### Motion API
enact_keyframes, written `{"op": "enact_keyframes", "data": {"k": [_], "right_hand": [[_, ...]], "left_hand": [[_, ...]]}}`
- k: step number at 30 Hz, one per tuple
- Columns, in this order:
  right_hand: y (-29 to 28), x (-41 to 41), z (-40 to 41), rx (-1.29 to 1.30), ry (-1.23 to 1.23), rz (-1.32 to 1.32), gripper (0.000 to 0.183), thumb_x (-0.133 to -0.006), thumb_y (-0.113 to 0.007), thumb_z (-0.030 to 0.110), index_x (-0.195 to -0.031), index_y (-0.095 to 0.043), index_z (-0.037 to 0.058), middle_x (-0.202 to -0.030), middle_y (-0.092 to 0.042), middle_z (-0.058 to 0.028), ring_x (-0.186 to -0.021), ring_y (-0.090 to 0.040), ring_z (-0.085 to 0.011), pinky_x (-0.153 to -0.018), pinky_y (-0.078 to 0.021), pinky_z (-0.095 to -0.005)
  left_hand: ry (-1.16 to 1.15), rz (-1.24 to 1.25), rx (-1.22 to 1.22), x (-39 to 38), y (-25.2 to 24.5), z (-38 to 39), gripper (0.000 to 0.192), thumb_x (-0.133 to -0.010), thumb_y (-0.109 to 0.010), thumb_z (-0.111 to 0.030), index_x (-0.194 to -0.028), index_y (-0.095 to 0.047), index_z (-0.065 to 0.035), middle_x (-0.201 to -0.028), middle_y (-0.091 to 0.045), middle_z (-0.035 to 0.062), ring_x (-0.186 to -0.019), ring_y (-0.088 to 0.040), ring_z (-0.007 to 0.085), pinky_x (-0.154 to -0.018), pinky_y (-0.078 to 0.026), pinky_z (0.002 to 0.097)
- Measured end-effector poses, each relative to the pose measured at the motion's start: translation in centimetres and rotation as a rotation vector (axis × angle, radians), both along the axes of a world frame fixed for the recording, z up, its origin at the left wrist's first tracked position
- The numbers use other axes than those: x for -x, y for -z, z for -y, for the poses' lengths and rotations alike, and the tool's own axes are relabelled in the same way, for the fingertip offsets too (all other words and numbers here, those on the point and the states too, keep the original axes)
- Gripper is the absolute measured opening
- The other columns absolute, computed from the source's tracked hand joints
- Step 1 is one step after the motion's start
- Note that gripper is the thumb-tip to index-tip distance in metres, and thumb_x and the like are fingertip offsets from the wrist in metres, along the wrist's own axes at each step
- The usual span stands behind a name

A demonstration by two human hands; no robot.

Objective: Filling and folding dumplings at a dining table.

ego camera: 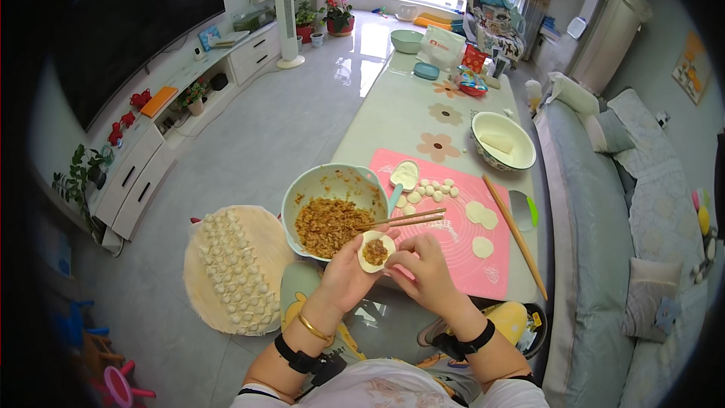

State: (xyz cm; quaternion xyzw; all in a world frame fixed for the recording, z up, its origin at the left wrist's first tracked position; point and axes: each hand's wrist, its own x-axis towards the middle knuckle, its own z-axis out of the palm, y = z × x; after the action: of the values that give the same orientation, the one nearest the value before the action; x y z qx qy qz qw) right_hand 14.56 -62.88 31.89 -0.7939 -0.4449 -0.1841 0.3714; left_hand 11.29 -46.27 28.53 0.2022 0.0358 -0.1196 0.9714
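Observation:
My left hand [344, 282] cradles a round dumpling wrapper [369, 264] with a mound of minced filling [375, 251] at its centre. At the wrapper's right edge, the thumb and fingers of my right hand [426, 272] pinch the dough. Just beyond my left hand stands a large pale bowl [289, 204] partly filled with the same mince [331, 224]. A pair of chopsticks [416, 216] rests across its right rim. On the pink silicone mat [442, 269] lie several small dough pieces [437, 196], rolled wrappers [482, 247] and a flour scoop [405, 173].
Left of my knees, a round board [195, 277] carries rows of shaped dumplings [235, 272]. A wooden rolling pin [514, 235] and dough scraper [522, 211] lie along the mat's right side. Farther back, an enamel basin [529, 150] holds dough [497, 143]. A sofa [589, 226] borders the table's right.

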Motion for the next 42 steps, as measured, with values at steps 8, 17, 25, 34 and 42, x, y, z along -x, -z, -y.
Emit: {"op": "enact_keyframes", "data": {"k": [8,17,25,34,42], "right_hand": [[0.1,-0.4,1.1,-0.171,0.024,-0.408,0.016,-0.077,-0.071,0.012,-0.081,-0.056,0.0062,-0.086,-0.049,-0.0046,-0.082,-0.047,-0.0179,-0.071,-0.0394,-0.0289],[-0.7,-0.2,2.0,-0.059,-0.026,-0.339,0.02,-0.079,-0.068,0.011,-0.099,-0.068,0.0098,-0.084,-0.05,-0.004,-0.084,-0.048,-0.0194,-0.075,-0.0394,-0.0314],[-1.0,-0.4,2.3,-0.048,0.008,-0.093,0.016,-0.075,-0.067,0.009,-0.092,-0.066,0.0087,-0.085,-0.057,-0.0048,-0.085,-0.051,-0.0254,-0.077,-0.0391,-0.0362],[-1.0,-0.3,3.0,-0.143,-0.013,-0.371,0.023,-0.076,-0.067,0.012,-0.099,-0.068,0.0081,-0.085,-0.059,-0.0056,-0.08,-0.053,-0.0232,-0.076,-0.0411,-0.0349],[-0.3,-0.5,3.3,-0.113,-0.003,-0.166,0.017,-0.075,-0.068,0.008,-0.092,-0.068,0.0079,-0.083,-0.061,-0.0048,-0.08,-0.055,-0.0221,-0.074,-0.0421,-0.0337]], "left_hand": [[0.158,0.044,-0.249,1.8,-1.5,1.5,0.059,-0.102,-0.021,-0.041,-0.136,-0.036,0.0035,-0.132,-0.048,0.0156,-0.125,-0.045,0.0239,-0.109,-0.034,0.0417],[0.309,0.059,-0.027,1.3,-2.4,1.2,0.084,-0.095,-0.012,-0.062,-0.136,-0.034,0.0081,-0.135,-0.045,0.0216,-0.127,-0.044,0.0286,-0.109,-0.033,0.0453],[0.353,0.05,0.123,0.4,-1.9,1.3,0.084,-0.095,-0.014,-0.061,-0.139,-0.028,0.0091,-0.134,-0.045,0.0232,-0.125,-0.047,0.0309,-0.108,-0.034,0.0465],[0.267,0.064,-0.062,0.6,-2.0,1.4,0.081,-0.096,-0.018,-0.059,-0.138,-0.03,0.0096,-0.133,-0.045,0.0247,-0.124,-0.047,0.0328,-0.108,-0.035,0.046],[0.384,0.02,0.13,-0.4,-1.7,0.8,0.08,-0.097,-0.018,-0.057,-0.138,-0.03,0.0108,-0.132,-0.047,0.0246,-0.122,-0.049,0.0314,-0.106,-0.038,0.0446]]}}
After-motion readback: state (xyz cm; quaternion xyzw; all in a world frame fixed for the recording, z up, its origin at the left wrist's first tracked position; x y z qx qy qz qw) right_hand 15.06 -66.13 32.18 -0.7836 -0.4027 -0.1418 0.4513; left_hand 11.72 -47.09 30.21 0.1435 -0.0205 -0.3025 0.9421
